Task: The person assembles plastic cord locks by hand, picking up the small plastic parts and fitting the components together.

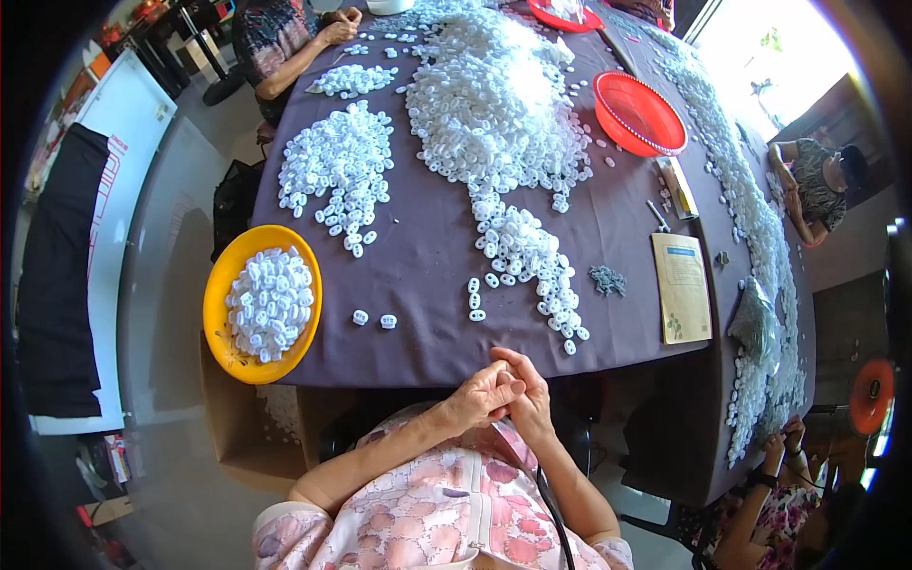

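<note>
My left hand (473,397) and my right hand (530,399) meet at the table's near edge, fingers curled and pressed together. Whatever they pinch, if anything, is hidden between them. Just beyond, a trail of small white oval plastic pieces (527,252) with dark openings runs down from the large heap (484,104). A short column of the same pieces (475,299) lies closest to my hands. To the left sit two small joined white pieces (388,322). A yellow bowl (220,328) at the left corner holds many white pieces.
Grey-blue bits (606,280), a tan notebook (681,285), a pen (658,217) and a red basket (641,114) are toward the right. Another white pile (337,166) lies left. A cardboard box (252,432) stands below the bowl. Other people work around the tables.
</note>
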Demonstrator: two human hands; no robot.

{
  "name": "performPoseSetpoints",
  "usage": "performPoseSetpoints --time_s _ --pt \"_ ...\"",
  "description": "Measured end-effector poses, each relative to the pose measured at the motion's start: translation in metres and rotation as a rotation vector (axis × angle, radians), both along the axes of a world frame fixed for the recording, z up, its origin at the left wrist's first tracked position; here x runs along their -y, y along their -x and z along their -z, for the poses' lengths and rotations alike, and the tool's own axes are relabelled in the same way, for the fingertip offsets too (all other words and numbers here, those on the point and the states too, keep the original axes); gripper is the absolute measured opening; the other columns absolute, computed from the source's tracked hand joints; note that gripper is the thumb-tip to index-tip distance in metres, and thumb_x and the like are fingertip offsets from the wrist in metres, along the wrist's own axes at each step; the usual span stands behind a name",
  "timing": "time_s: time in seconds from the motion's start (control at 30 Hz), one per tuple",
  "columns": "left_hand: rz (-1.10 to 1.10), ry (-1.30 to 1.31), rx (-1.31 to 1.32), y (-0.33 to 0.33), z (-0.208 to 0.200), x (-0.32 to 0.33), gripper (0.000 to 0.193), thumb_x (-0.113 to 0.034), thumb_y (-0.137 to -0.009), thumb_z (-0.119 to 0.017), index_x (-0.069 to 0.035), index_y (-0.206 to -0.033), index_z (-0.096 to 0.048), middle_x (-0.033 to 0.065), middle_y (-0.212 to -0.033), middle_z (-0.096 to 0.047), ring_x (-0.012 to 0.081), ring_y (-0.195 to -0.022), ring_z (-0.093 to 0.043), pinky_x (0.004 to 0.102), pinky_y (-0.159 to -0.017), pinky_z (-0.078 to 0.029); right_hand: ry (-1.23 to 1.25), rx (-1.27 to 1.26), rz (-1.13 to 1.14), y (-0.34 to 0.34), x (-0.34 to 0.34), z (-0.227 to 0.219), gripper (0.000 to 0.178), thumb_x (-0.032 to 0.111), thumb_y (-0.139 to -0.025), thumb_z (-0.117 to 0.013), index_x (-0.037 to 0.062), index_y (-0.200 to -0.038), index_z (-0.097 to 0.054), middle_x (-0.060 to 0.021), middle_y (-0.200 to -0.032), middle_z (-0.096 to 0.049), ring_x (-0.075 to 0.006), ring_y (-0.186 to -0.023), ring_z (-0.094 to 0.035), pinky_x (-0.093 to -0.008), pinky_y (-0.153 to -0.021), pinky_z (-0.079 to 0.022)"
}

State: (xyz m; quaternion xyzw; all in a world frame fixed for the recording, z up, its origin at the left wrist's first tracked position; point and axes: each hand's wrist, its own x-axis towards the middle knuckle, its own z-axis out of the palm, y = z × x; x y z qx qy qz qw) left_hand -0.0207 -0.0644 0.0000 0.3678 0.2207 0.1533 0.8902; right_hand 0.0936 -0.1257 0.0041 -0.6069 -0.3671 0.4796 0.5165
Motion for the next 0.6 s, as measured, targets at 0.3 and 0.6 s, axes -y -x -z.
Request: performPoseSetpoints --time_s 0.3,0.6 --pt "-0.188 0.115 -0.081 0.008 0.0 0.027 0.02 -0.027 -0.091 -0.058 -0.009 -0.092 -0.048 -0.0039 -0.064 -0.043 0.0034 -0.047 -0.038 0.0193 -0.04 -0.031 -0.127 0.187 0.033 0.012 0.016 0.018 0.027 0.004 -0.09 -0.052 0.0 -0.116 -0.054 -0.008 -0.086 -0.064 -0.0115 -0.078 -0.058 -0.0267 -0.069 -0.049" --pt "-0.215 0.019 -0.077 0.009 0.015 0.036 0.033 -0.043 -0.091 -0.056 -0.013 -0.081 -0.047 -0.0053 -0.056 -0.039 0.0034 -0.04 -0.033 0.0188 -0.034 -0.023 -0.037 -0.014 0.019 0.018 0.023 0.022 0.027 0.01 -0.091 -0.051 0.0007 -0.116 -0.056 -0.0032 -0.087 -0.061 -0.0095 -0.079 -0.057 -0.0218 -0.073 -0.046"
